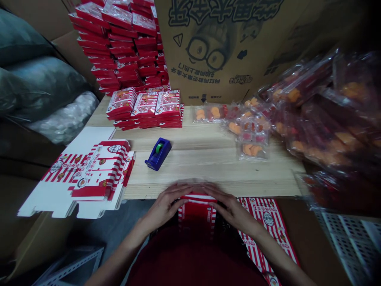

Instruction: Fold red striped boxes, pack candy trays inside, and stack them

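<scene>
A red-and-white striped cardboard box (198,216) is held close to my body at the front edge of the table. My left hand (170,201) is closed on its upper left corner, thumb on the near face. On the opposite corner my right hand (226,201) grips in the same way. The fingertips at the far side are slightly blurred, and the lower part of the box fades into shadow. Beyond my left hand, a blue tape dispenser (158,154) with a green core lies on the wooden table (202,159).
Flat printed box blanks (98,169) lie at the left. Filled red boxes (145,105) are stacked behind, beside a taller pile (122,47). A large carton (220,51) stands at the back. Clear packs (253,135) heap up rightward; striped sheets (270,222) sit below the edge.
</scene>
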Demonstrator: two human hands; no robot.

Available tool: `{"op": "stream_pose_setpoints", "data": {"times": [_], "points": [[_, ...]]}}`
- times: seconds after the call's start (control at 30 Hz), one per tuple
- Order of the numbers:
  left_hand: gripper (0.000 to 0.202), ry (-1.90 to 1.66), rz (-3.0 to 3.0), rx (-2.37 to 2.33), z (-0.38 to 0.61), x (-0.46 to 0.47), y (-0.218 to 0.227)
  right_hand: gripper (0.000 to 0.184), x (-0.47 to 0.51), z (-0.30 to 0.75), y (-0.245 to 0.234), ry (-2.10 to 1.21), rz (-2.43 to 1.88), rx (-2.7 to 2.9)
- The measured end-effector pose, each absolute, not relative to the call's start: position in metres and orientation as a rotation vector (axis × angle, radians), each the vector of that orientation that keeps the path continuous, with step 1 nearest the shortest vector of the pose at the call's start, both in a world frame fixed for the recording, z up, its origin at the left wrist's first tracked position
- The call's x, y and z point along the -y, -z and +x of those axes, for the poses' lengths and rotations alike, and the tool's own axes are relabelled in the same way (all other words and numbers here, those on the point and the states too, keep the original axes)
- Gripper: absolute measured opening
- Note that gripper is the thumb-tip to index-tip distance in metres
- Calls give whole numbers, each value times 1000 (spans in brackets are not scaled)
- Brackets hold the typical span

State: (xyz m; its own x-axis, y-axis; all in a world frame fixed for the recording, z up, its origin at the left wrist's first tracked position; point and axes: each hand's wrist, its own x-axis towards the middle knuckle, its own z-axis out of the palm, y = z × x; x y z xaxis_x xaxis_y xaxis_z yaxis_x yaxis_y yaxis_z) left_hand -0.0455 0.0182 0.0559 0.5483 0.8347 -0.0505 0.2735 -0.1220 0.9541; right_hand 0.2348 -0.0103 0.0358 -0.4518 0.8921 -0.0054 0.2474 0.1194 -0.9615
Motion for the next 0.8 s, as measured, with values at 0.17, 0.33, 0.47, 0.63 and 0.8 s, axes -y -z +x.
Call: {"op": "stream_pose_setpoints", "data": {"times": [0.17, 0.33, 0.47, 0.63, 0.8], "points": [[38, -581, 1660, -906, -42, -31, -49, 48, 3, 237, -33, -1344, -1083, 1829], [35, -590, 1543, -884, -39, -38, -39, 42, 2, 238, -22, -1403, -1135, 1677], [34, -592, 1506, -915, -36, -44, -26, 41, -2, 237, -17, -1419, -1182, 1588], [32, -576, 1416, -880, -33, -50, -14, 39, -7, 243, -16, -1476, -1143, 1630], [27, -586, 1442, -868, -31, -56, -8, 51, -2, 247, -9, -1397, -1188, 1694]]}}
